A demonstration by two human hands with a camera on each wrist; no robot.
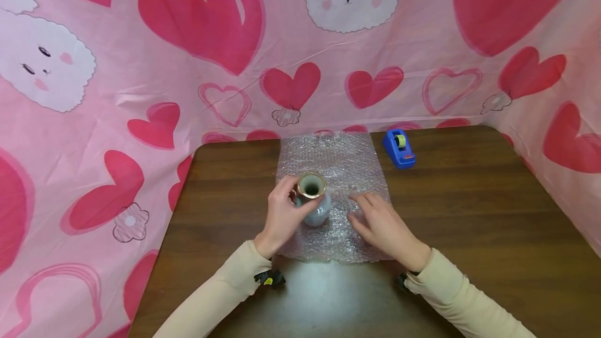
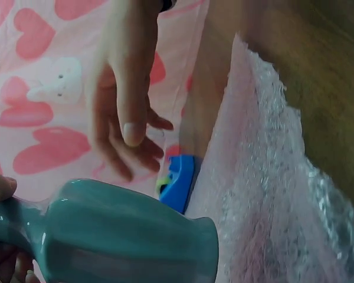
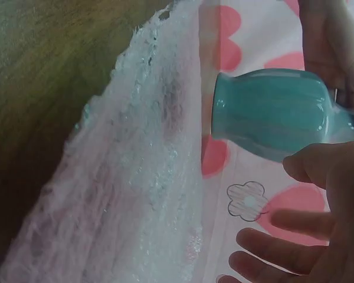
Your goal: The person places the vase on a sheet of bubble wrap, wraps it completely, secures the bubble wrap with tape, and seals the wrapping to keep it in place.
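A glossy teal vase [image 2: 124, 236] with a narrow neck and a gold-edged mouth stands upright over a sheet of bubble wrap [image 1: 333, 155]. My left hand [image 1: 284, 213] grips the vase by its neck, thumb on the near side and fingers behind. To the right of the vase, my right hand [image 1: 382, 226] hovers over the bubble wrap with its fingers spread and relaxed, apart from the vase. In the right wrist view the right thumb overlaps the edge of the vase's body [image 3: 271, 112]. The vase's base faces the bubble wrap in both wrist views.
A blue tape dispenser [image 1: 399, 149] with a yellowish roll sits at the back of the wooden table [image 1: 469, 197], right of the bubble wrap. A pink cloth [image 1: 291, 40] with hearts and white animal faces hangs behind the table and along its sides.
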